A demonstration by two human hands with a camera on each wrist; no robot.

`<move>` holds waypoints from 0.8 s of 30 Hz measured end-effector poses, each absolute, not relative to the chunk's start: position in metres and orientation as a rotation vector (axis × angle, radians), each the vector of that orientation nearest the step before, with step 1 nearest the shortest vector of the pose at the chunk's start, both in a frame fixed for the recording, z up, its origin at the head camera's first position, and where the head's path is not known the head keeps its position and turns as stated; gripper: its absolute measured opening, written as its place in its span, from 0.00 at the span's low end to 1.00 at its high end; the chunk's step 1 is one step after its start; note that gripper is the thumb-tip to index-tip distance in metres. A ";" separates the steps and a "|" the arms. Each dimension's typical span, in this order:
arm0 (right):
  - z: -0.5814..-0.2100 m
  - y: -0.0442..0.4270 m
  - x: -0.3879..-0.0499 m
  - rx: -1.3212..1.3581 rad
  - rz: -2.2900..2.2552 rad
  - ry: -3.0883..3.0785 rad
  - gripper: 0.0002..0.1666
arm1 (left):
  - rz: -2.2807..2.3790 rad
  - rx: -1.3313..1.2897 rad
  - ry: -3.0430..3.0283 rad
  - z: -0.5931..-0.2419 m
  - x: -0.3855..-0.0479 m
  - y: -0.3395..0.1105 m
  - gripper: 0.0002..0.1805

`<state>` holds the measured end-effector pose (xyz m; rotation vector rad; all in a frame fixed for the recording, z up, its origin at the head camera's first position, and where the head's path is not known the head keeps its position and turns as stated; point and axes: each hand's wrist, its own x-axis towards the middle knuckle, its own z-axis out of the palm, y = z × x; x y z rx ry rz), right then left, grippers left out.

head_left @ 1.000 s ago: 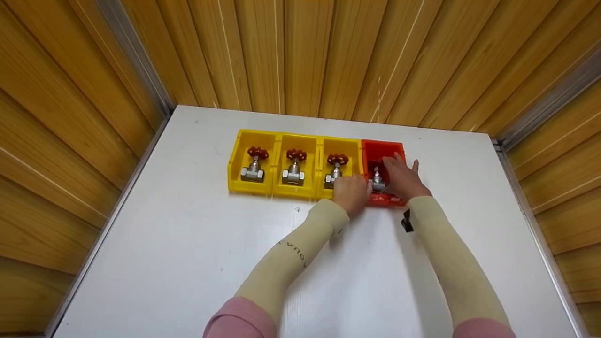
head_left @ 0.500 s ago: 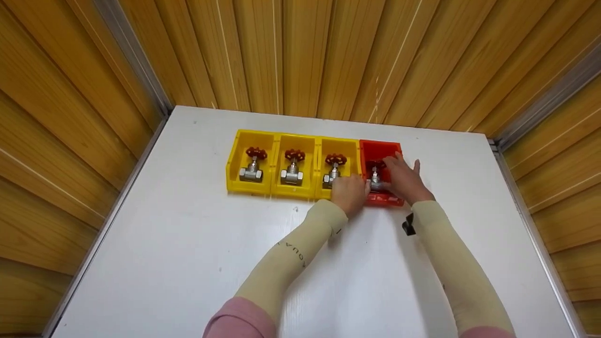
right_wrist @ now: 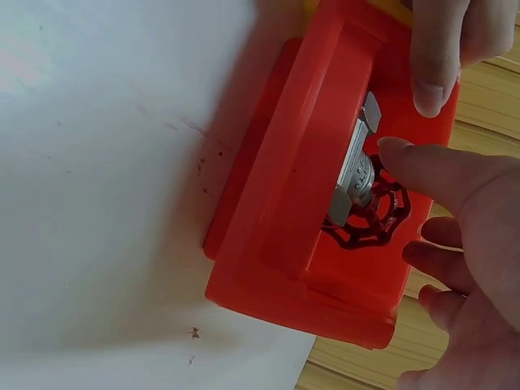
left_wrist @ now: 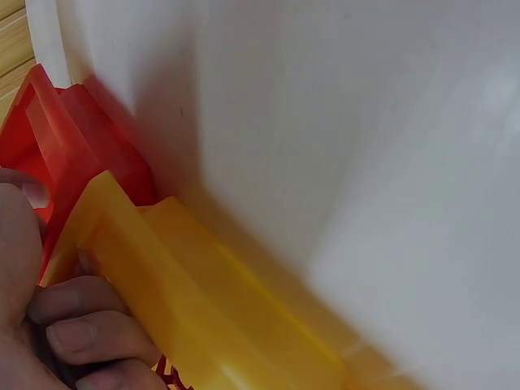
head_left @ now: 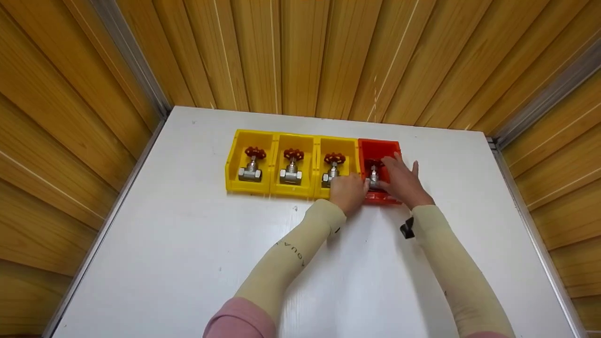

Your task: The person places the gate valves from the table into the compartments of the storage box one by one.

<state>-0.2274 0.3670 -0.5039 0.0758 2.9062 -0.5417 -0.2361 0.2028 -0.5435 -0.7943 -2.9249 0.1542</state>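
My left hand (head_left: 348, 193) grips the adjoining side walls of the third yellow bin (left_wrist: 203, 301) and the red bin (right_wrist: 284, 187). Its thumb hangs inside the red bin, and the other fingers curl into the yellow one. A metal gate valve (right_wrist: 357, 175) with a dark red handwheel lies in the red bin. Over that bin's right side my right hand (head_left: 404, 182) is spread, thumb near the valve body and loosely bent fingers near the handwheel. A gap shows between those fingertips and the wheel. The third yellow bin holds a similar valve (head_left: 334, 166), partly hidden by my left hand.
Left of these, two more yellow bins (head_left: 270, 162) stand joined in the row, with a valve (head_left: 250, 171) and another valve (head_left: 291, 173) in them. The white table (head_left: 188, 263) extends in front. Wood-patterned walls (head_left: 300, 56) enclose its back and sides.
Both hands stay at the red bin and its yellow neighbour with almost the same pose. The head view shifts slightly; no clear movement of bins or valves shows.
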 end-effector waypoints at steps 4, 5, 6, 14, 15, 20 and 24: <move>-0.503 0.366 -0.226 0.095 -0.568 2.903 0.47 | 0.136 -0.809 -2.941 -0.545 -0.238 0.201 0.30; -0.503 0.365 -0.226 0.101 -0.578 2.900 0.47 | 0.097 -0.792 -2.954 -0.545 -0.239 0.201 0.30; -0.503 0.365 -0.226 0.104 -0.584 2.897 0.47 | 0.054 -0.775 -2.968 -0.545 -0.239 0.200 0.31; -0.500 0.358 -0.223 0.091 -0.623 2.902 0.48 | -0.108 -0.786 -2.999 -0.542 -0.241 0.193 0.28; -0.499 0.357 -0.222 0.094 -0.628 2.902 0.48 | -0.127 -0.792 -3.000 -0.541 -0.241 0.192 0.28; -0.497 0.354 -0.219 0.096 -0.654 2.892 0.50 | -0.164 -0.810 -2.980 -0.540 -0.241 0.188 0.28; -0.495 0.352 -0.218 0.100 -0.658 2.886 0.50 | -0.136 -0.830 -2.938 -0.535 -0.241 0.184 0.28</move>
